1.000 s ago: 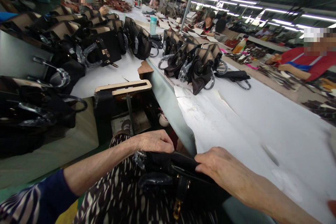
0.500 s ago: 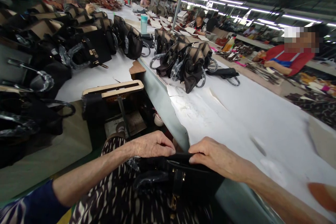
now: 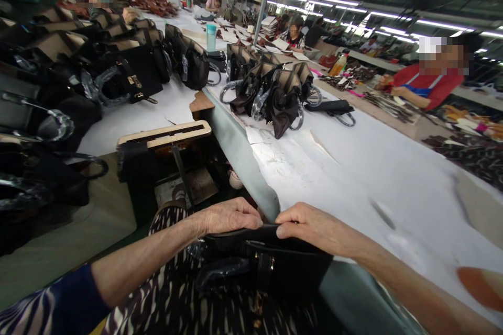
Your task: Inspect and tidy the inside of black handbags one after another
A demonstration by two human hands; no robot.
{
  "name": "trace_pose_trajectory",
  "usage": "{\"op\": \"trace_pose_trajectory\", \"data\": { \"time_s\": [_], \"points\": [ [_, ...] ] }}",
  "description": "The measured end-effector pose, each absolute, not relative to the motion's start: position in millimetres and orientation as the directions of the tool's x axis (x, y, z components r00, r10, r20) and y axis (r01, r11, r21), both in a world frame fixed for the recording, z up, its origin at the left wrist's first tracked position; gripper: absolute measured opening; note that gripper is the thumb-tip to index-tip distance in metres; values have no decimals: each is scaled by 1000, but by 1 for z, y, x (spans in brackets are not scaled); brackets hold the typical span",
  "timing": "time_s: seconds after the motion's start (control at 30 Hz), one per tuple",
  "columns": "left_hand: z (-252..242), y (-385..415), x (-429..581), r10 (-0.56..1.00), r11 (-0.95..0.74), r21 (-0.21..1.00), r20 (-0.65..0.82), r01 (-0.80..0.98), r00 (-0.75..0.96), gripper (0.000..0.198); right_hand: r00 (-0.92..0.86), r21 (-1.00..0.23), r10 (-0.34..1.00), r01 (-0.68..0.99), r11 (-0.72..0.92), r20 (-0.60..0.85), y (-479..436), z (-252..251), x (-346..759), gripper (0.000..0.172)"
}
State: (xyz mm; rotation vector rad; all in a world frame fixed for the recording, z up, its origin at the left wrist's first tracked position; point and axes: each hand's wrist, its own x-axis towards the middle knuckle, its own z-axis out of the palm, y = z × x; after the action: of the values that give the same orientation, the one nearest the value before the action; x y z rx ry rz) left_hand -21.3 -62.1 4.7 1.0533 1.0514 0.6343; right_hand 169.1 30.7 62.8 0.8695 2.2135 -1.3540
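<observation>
A black handbag (image 3: 296, 267) rests on my lap at the table's near edge, with a strap and gold-coloured hardware on its front. Its handle (image 3: 223, 272) is wrapped in clear plastic and hangs down the front. My left hand (image 3: 231, 215) pinches the bag's top edge from the left, fingers closed. Close beside it, my right hand (image 3: 304, 225) grips the same edge between thumb and fingers. The fingertips of both hands are partly hidden behind the rim.
Several black handbags (image 3: 145, 73) crowd the table on the left, and more bags (image 3: 281, 94) stand ahead. A pale wooden frame (image 3: 176, 133) sits left of the white-covered table (image 3: 353, 167). A turquoise-lidded cup (image 3: 211, 36) stands further back. A person in red (image 3: 428, 84) works at the right.
My right hand has shifted slightly left along the bag's top edge, closer to my left hand. Both hands keep hold of the handbag. The view has turned a little.
</observation>
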Motion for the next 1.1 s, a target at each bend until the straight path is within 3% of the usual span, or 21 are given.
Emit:
{"op": "trace_pose_trajectory", "data": {
  "time_s": [0.13, 0.43, 0.63, 0.7, 0.9, 1.1],
  "points": [
    [7, -63, -19, 848, 387, 921, -375, 45, 375, 21, -744, -669, 278, 668, 326, -608, 33, 62, 168, 30],
    [10, -62, -16, 839, 407, 913, -378, 9, 392, 20, -645, -647, 242, 758, 82, -725, 45, 51, 164, 24],
    [6, -59, -15, 826, 462, 887, -419, -25, 378, 22, -617, -535, 302, 785, 313, -727, 42, 64, 152, 23],
    [6, -59, -15, 827, 464, 886, -423, -24, 370, 23, -658, -551, 314, 749, 367, -685, 40, 67, 150, 18],
    [5, -58, -17, 832, 470, 883, -437, -15, 342, 26, -670, -550, 358, 740, 388, -650, 33, 64, 147, 25],
    [-1, -56, -20, 815, 510, 859, -472, -30, 335, 26, -704, -572, 305, 703, 422, -641, 34, 60, 141, 26]
  ]
}}
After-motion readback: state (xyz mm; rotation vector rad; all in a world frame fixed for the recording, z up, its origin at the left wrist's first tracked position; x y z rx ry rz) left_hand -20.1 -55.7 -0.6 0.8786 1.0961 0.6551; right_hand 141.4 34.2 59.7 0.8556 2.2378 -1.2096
